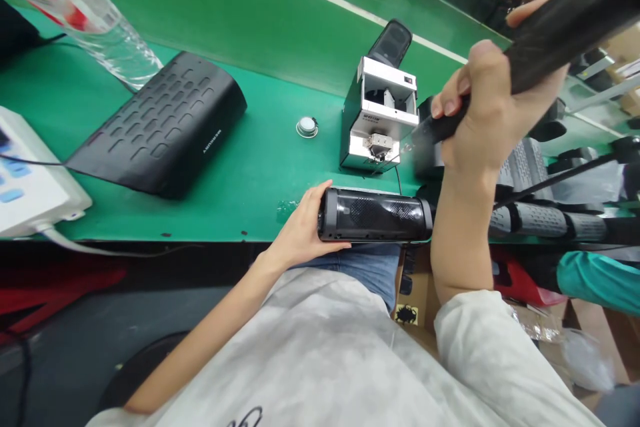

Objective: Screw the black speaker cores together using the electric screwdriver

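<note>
Along the front edge of the green counter (pixel 200 221), your left hand (pixel 300 223) holds a black cylindrical speaker body (pixel 375 215) on its side, with the fingers curled around its near end. Your right hand (pixel 483 110) has its fingers closed firmly around a black electric screwdriver (pixel 560 37), and the blurred tip sits just beside a compact screw feeder (pixel 380 113).

That tip is your nearest hazard: if you swing it carelessly, it could knock the feeder or shake a screw loose. The speaker body is round and sits right at the edge, so if your left grip relaxes, it could roll off into your lap or onto the floor. A row of perforated speaker tubes (pixel 535 220) lies close to your right forearm, where a wide elbow movement could disturb them. Farther left, a small round disc (pixel 307 127) could roll if bumped, and the ribbed black panel (pixel 165 123) and white control unit (pixel 33 173) are well clear of your hands.
</note>
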The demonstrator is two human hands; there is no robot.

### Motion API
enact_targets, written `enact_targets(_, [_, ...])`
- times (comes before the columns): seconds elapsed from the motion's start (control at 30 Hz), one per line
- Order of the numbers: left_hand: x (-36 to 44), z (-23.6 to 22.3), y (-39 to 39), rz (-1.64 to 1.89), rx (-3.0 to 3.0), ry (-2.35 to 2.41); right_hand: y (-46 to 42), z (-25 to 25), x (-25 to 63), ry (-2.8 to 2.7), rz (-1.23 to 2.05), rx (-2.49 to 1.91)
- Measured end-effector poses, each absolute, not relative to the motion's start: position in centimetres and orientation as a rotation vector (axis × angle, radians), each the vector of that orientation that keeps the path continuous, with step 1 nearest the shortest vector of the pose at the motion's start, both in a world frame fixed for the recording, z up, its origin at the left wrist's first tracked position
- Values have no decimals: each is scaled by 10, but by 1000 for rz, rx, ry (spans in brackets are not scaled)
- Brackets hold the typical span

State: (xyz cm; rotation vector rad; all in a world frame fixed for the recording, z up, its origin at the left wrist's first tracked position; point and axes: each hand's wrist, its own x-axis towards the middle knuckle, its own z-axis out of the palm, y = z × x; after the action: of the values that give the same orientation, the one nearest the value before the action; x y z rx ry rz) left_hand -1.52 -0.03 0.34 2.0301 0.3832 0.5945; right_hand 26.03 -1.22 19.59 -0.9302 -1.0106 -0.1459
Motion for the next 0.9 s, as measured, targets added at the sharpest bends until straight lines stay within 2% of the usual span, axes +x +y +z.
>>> enact_targets(0.27, [-15, 1, 1, 621, 2044, 357, -30, 230, 212, -943, 121, -636])
enact_targets(0.6, [-17, 7, 1, 608, 2046, 351, -32, 228, 205, -898, 137, -893])
enact_targets(0.77, [-17, 5, 1, 619, 2037, 352, -33, 227, 224, -771, 208, -1184])
enact_targets(0.9, [-17, 5, 1, 592, 2050, 359, -42, 237, 260, -599, 231, -1078])
